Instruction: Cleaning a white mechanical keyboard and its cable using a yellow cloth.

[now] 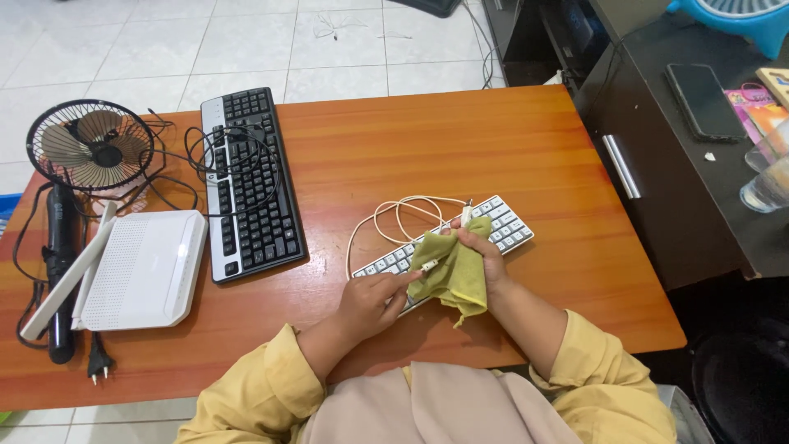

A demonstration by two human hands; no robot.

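My right hand grips a green-yellow cloth bunched over the middle of a small white keyboard that lies slanted on the table. My left hand rests by the keyboard's near left end, pinching the plug end of a thin white cable that pokes out of the cloth. The cable loops across the table behind the keyboard. Both my sleeves are mustard yellow.
The orange wooden table also holds a black full-size keyboard with a black cord over it, a white router, and a small black fan. A dark cabinet stands to the right with a phone and a glass.
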